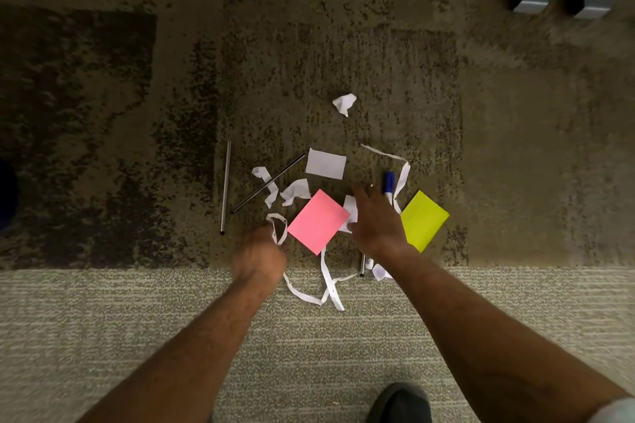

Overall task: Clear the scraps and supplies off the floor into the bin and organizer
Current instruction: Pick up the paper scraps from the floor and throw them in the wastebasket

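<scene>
Both hands are reaching down over the scrap pile on the carpet (343, 55). Left hand (259, 256) is blurred, curled closed at a looped white paper strip (279, 227); looks like it's pinching the loop, can't tell for sure. Right hand (376, 220) is spread flat, fingers splayed, hovering over or pressing a white scrap (351, 204) between the pink note pad (318, 221) and the yellow note pad (424, 220).

Blue marker (388, 184) is lying just past the right fingertips. White card (325, 164) is sitting beyond the pink pad, crumpled ball (344, 103) farther out. Two thin metal rods (225, 187) are lying left of the pile, one crossing a torn scrap. Long strips (326, 285) are trailing toward the striped carpet. Bin and organizer aren't identifiable here.
</scene>
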Tool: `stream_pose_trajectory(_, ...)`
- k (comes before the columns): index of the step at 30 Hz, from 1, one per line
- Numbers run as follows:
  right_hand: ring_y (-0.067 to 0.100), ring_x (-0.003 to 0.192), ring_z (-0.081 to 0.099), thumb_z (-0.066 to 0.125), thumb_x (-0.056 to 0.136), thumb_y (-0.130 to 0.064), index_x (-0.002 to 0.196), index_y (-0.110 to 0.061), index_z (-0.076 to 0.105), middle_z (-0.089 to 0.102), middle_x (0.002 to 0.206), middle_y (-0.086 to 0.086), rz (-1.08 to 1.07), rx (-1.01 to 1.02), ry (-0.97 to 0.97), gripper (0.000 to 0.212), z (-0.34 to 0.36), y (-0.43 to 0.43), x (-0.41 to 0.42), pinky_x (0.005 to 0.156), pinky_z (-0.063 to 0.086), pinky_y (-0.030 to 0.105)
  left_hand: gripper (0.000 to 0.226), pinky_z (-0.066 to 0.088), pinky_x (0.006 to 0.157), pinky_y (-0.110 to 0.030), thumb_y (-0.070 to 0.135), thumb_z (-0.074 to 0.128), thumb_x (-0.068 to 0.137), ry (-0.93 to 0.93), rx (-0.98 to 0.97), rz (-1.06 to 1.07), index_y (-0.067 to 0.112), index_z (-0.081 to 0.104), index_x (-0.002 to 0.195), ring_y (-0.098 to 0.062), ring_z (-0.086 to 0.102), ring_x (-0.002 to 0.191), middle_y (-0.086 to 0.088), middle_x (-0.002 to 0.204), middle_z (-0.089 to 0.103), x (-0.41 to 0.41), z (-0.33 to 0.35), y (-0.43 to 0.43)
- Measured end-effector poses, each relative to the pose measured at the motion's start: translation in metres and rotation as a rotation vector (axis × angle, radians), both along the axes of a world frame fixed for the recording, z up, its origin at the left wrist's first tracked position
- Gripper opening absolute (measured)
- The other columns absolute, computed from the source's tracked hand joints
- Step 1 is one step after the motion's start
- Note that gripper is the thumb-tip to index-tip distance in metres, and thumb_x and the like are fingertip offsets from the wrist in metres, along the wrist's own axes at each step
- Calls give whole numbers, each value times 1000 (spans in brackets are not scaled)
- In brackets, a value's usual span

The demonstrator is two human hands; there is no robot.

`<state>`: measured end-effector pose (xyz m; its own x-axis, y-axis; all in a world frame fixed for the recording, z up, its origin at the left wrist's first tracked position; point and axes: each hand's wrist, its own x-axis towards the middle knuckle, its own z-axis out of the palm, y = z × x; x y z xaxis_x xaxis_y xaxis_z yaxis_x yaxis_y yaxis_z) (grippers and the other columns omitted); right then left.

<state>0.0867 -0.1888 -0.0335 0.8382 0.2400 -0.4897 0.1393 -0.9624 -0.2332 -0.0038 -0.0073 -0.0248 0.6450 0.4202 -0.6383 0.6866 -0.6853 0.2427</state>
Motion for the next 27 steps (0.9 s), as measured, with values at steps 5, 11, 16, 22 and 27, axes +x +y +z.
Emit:
stream_pose_trajectory(5,37,115,62,61,89,-16,127,-17,61,67,123,12,-347,120,66,37,7,-7,-10,82,50,37,27,40,62,-23,16,60,92,-50,-37,114,10,64,118,-20,60,80,-10,106,71,-3,1,0)
stream_pose_trajectory(11,14,69,66,68,88,-8,115,-4,69,72,84,-1,-1056,543,290,27,28,-25,-65,53,47,18,20,39,50,-23,3,55,93,-152,-142,311,0,62,112,-15,59,67,-8,84,65,-18,9,-9)
stream_pose_trajectory(16,19,75,67,67,87,-4,111,-4,70,76,99,11,-1118,512,512,24,29,-11,-111,62,49,26,25,51,60,-31,6,49,99,-209,-235,659,-2,61,120,-29,66,83,-21,103,70,-35,9,-14)
stream_pose_trajectory(22,17,68,65,67,86,-1,99,-7,72,77,94,14,-1444,663,492,15,31,29,-139,55,48,24,32,55,61,-32,24,56,99,-142,-321,857,5,62,124,-30,70,83,-17,100,71,-50,9,-25)
stream_pose_trajectory(27,16,68,74,69,86,6,95,-1,75,79,86,11,-1481,812,584,12,34,33,-136,59,58,24,38,36,43,-21,46,70,85,-83,-453,854,10,63,76,-12,59,52,1,56,62,-48,14,-33)
